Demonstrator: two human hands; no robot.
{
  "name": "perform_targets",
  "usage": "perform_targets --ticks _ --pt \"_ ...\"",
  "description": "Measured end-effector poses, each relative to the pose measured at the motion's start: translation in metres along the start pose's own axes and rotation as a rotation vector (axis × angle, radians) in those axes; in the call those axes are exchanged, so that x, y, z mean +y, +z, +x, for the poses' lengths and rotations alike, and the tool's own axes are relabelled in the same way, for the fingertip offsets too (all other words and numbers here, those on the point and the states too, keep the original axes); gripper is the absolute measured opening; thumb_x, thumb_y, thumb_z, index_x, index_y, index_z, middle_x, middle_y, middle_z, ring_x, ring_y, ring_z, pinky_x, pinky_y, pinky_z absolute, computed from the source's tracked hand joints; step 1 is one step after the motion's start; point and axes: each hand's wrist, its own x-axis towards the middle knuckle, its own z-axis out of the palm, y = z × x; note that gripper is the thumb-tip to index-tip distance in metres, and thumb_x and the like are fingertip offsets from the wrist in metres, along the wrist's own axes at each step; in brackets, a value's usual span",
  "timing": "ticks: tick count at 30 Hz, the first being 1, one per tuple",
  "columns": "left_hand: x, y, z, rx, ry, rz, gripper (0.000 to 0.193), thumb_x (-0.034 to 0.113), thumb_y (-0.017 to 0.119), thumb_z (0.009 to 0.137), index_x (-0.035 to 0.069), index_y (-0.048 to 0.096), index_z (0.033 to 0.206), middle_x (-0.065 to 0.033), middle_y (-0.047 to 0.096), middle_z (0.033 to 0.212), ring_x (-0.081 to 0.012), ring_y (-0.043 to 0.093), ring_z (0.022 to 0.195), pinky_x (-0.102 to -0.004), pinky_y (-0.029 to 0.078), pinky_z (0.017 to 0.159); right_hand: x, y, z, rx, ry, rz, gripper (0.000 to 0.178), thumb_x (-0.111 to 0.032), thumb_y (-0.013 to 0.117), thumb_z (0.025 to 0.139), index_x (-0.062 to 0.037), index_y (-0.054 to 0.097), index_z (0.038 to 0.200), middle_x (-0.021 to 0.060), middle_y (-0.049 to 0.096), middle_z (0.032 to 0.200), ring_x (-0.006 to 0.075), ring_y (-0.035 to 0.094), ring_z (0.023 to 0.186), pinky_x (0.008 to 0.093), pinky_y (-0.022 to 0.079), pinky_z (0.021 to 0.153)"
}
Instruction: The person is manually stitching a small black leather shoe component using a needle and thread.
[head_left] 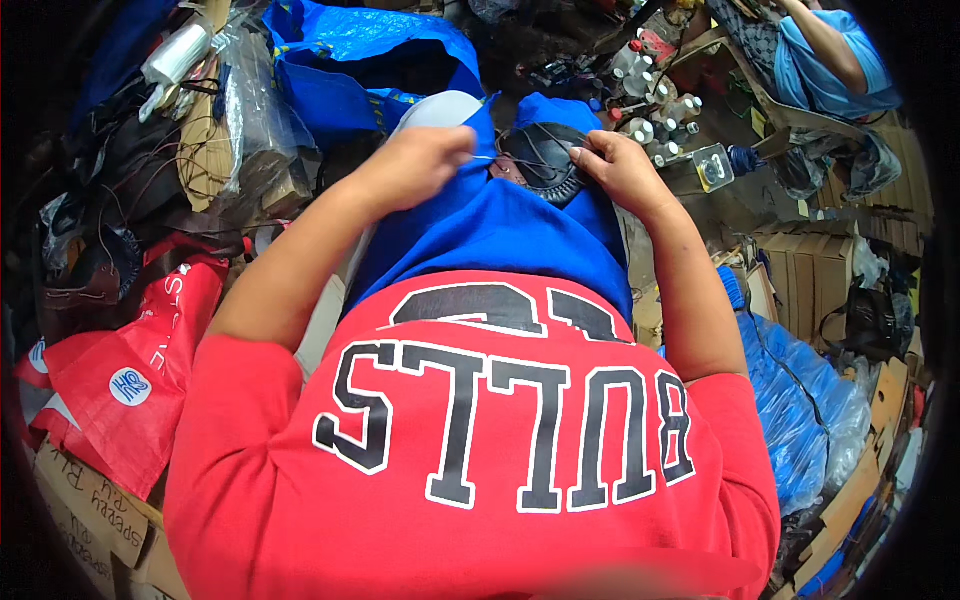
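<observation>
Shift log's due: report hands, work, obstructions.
Left hand blurred, grip unclear. Right hand pinching thread beside dark shoe. Shoe on blue cloth, thread across it.

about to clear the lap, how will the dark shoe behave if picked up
The dark shoe probably feels fairly stiff, since it holds a rounded shape on the blue cloth. Its ridged edge should give some grip. Thin cord running across it could snag or trail.

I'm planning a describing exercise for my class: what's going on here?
Someone in a red shirt has a dark shoe on the blue cloth over their lap. A thin thread shows between the shoe and the blurred left hand; the right hand is at the shoe's right edge. Exactly what each hand grips is unclear.
</observation>
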Motion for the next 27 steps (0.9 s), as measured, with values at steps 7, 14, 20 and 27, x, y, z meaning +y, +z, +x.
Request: perform_targets --ticks 7,14,20,27 --pt "0.061 -0.029 0.009 0.205 0.075 -0.973 0.014 0.014 0.065 0.084 0.001 0.061 0.080 -0.0013 0.058 0.080 -0.0088 0.057 0.079 -0.0233 0.045 0.074 -0.020 -0.023 -0.011 0.000 -0.087 0.586 0.023 -0.023 0.058 0.089 -0.0050 0.068 0.100 0.0025 0.060 0.080 0.0106 0.053 0.071 0.0272 0.043 0.064" --pt "0.062 0.006 0.006 -0.286 -0.015 -1.117 0.023 0.024 0.054 0.093 0.004 0.056 0.082 -0.0073 0.059 0.077 -0.0172 0.060 0.071 -0.0321 0.048 0.066 -0.049 -0.085 -0.066 -0.435 -0.030 0.550 0.025 -0.019 0.051 0.094 -0.0071 0.064 0.112 -0.0047 0.053 0.066 0.0027 0.045 0.063 0.0194 0.038 0.056" --pt "-0.017 -0.049 -0.026 0.232 0.174 0.282 0.011 0.011 0.067 0.077 0.003 0.062 0.084 -0.0126 0.060 0.078 -0.0286 0.058 0.074 -0.0337 0.048 0.067 0.033 -0.079 -0.081 -0.161 0.210 -0.044 0.024 -0.016 0.056 0.088 -0.0089 0.064 0.110 0.0074 0.067 0.090 0.0104 0.058 0.080 0.0264 0.046 0.076" --pt "-0.088 -0.312 -0.164 0.937 -0.728 0.871 0.038 0.044 0.062 0.082 0.012 0.068 0.102 -0.0060 0.069 0.096 -0.0172 0.064 0.090 -0.0278 0.046 0.081 0.292 -0.276 -0.262 0.312 0.815 -0.667 0.039 -0.038 0.053 0.087 -0.0115 0.063 0.113 0.0145 0.062 0.112 0.0284 0.058 0.105 0.0345 0.043 0.090"
